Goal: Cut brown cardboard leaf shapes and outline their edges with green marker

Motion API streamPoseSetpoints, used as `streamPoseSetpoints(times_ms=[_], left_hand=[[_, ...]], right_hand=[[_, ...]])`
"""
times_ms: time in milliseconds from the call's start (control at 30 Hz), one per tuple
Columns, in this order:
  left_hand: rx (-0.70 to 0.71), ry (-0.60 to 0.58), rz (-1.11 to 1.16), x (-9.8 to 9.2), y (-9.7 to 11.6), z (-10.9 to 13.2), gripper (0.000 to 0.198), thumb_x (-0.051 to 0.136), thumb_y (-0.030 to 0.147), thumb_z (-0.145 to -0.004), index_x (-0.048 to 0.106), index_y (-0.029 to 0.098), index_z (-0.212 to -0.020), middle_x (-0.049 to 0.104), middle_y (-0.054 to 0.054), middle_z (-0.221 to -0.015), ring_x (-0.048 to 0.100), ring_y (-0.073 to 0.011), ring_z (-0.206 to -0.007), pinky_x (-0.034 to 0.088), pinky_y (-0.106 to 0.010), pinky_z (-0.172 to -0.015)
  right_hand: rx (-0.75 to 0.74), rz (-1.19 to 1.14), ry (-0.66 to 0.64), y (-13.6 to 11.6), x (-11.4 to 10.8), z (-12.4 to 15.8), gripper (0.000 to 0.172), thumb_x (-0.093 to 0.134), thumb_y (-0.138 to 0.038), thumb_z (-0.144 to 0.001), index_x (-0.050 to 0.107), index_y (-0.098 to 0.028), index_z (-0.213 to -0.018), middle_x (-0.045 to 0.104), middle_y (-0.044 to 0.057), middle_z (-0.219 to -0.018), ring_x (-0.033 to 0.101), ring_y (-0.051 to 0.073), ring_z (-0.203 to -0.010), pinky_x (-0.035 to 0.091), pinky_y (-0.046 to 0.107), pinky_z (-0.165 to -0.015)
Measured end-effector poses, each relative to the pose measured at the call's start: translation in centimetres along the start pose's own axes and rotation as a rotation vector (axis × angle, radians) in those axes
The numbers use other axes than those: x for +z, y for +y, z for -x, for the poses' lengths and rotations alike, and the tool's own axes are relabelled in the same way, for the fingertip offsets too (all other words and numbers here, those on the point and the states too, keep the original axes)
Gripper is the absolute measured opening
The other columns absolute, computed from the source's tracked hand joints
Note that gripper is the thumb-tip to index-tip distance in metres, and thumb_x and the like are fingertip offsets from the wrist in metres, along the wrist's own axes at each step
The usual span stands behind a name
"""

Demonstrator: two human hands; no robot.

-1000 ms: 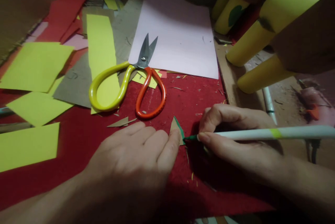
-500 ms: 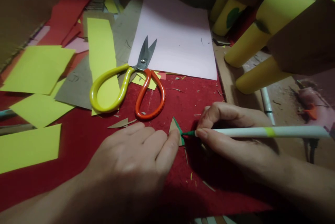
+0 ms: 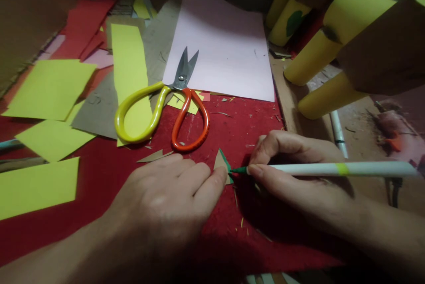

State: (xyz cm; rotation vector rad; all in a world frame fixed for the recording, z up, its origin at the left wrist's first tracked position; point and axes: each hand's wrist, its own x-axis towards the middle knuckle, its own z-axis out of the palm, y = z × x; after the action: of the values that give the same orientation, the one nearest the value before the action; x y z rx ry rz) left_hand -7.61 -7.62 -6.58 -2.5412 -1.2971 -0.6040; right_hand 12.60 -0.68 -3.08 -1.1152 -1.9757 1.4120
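Note:
A small triangular piece of cardboard (image 3: 220, 163) with a green right edge lies on the red surface (image 3: 229, 120). My left hand (image 3: 169, 195) has its fingers curled together and presses the piece down with a fingertip. In my right hand (image 3: 288, 160) is a white marker (image 3: 308, 169) with a yellow-green band, its green tip touching the piece's coloured edge. Scissors (image 3: 181, 81) with one yellow and one orange handle lie above my left hand, blades slightly apart. A thin cardboard scrap (image 3: 154, 156) is just beyond my left knuckles.
Yellow paper pieces (image 3: 49, 89), red paper (image 3: 84, 25) and grey card (image 3: 96, 107) spread over the left side. A pale pink sheet (image 3: 222, 45) lies at the back. Yellow tubes (image 3: 312, 58) and another marker (image 3: 338, 131) are at the right.
Both hands and the marker are in nearly the same place. My left hand and the cardboard piece appear shifted very slightly left.

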Motion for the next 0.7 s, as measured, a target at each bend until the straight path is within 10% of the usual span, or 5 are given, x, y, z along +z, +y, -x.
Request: streamPoseSetpoints(times_ms=[700], left_hand=[[0.032, -0.211, 0.000, -1.5, -0.2, -0.2, 0.030, 0.040, 0.016, -0.091, 0.054, 0.010, -0.116, 0.059, -0.001, -0.068, 0.052, -0.0200, -0.059, 0.040, -0.035, -0.055]], right_hand=[[-0.004, 0.208, -0.088, -0.7, -0.5, -0.1, 0.014, 0.060, -0.013, -0.082, 0.056, -0.019, -0.070, 0.062, -0.001, -0.064, 0.053, 0.009, -0.053, 0.041, 0.019, -0.046]])
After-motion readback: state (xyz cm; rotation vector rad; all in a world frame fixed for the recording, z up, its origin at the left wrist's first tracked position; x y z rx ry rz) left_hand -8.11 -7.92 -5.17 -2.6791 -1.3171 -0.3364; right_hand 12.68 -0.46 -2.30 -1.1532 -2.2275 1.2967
